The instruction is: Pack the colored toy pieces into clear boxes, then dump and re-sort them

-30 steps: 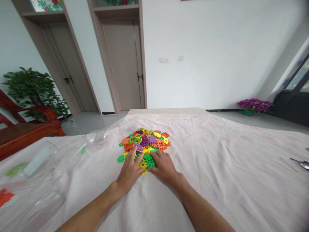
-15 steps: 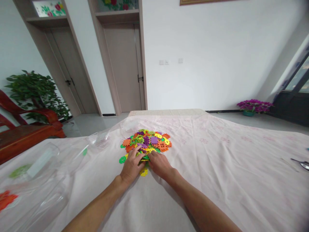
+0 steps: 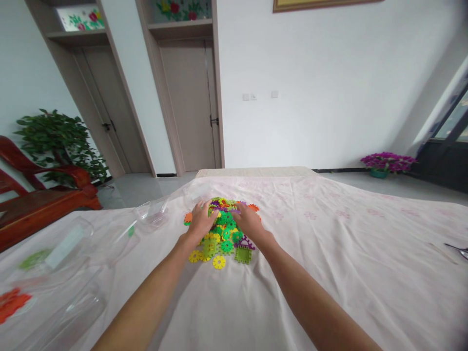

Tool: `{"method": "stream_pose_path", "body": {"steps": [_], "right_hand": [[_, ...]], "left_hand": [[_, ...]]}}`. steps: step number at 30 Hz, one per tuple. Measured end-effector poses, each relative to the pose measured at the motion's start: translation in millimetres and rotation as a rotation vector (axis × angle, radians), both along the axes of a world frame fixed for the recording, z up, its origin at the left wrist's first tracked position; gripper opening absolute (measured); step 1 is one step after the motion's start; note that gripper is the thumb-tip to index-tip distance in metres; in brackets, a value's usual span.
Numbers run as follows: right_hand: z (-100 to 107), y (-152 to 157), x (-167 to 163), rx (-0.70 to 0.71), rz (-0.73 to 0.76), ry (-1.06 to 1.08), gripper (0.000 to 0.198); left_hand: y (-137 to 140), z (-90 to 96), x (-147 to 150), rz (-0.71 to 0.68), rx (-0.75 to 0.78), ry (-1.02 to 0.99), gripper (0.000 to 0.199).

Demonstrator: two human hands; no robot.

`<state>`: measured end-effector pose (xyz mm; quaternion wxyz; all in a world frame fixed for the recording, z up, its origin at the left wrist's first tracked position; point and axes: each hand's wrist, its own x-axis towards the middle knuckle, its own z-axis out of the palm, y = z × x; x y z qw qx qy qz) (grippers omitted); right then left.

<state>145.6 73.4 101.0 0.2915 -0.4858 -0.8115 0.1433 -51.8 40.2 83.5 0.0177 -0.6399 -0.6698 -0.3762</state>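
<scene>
A heap of plastic building pieces in green, yellow, orange and purple lies on the cloth before me. My left hand rests at the heap's left side, fingers stretched forward and apart. Over the right side reaches my right hand, fingers extended, some of the pieces hidden beneath it. Between the hands green notched discs show. Nearer to me are a yellow disc, an olive-green square piece and a purple triangular piece. Neither hand visibly grips a piece.
Clear plastic containers stand on the left of the cloth-covered table. One at the near left holds orange pieces, another a green piece. A dark-handled utensil lies at the right edge. A wooden chair is beyond the left side.
Both hands have moved forward from the heap's near edge onto its sides, and their fingers have opened. Green and yellow pieces now lie spread at the near side. The view has tilted slightly.
</scene>
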Motion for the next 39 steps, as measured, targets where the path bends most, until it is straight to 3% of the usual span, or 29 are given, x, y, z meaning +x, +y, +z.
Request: {"method": "stream_pose_path", "body": {"steps": [4, 7, 10, 13, 17, 20, 25, 29, 34, 37, 39], "right_hand": [[-21.8, -17.9, 35.5, -0.089, 0.024, -0.054, 0.021], [-36.1, -32.0, 52.5, -0.12, 0.034, -0.233, 0.043], [-43.0, -39.5, 49.1, -0.124, 0.076, -0.354, 0.066], [-48.3, -40.9, 29.6, -0.128, 0.149, -0.317, 0.085], [-57.7, -39.5, 3.0, -0.148, 0.157, -0.215, 0.102], [-60.9, -38.3, -5.7, -0.137, 0.152, -0.15, 0.087], [-61.9, -34.7, -8.9, -0.16, 0.153, -0.029, 0.033], [-62.0, -17.3, -15.3, -0.207, 0.093, 0.132, 0.025], [-38.9, 17.4, -18.3, -0.171, 0.173, 0.328, 0.03], [-19.6, 36.3, -7.8, -0.024, 0.197, 0.21, 0.041], [-13.8, 50.8, 4.4, 0.063, 0.102, 0.035, 0.049]], "left_hand": [[-40.9, -25.1, -24.4, 0.04, -0.135, 0.071, 0.05], [-79.2, -44.0, -31.8, 0.073, -0.282, 0.095, 0.065], [-103.6, -49.7, -23.2, 0.096, -0.429, 0.167, 0.094], [-108.0, -46.0, -6.9, 0.06, -0.422, 0.232, 0.105], [-99.3, -44.8, 6.4, -0.09, -0.368, 0.188, 0.103], [-95.1, -51.9, 5.7, -0.214, -0.321, 0.178, 0.085], [-87.7, -63.7, 3.3, -0.305, -0.093, 0.214, 0.052], [-63.8, -55.5, 7.7, -0.318, 0.025, 0.153, 0.04], [-25.4, -36.1, 0.7, -0.079, 0.19, -0.019, 0.044], [-21.4, -42.6, -11.6, 0.134, 0.163, 0.015, 0.048], [-27.0, -56.2, -18.7, 0.282, 0.075, 0.028, 0.05]]}}
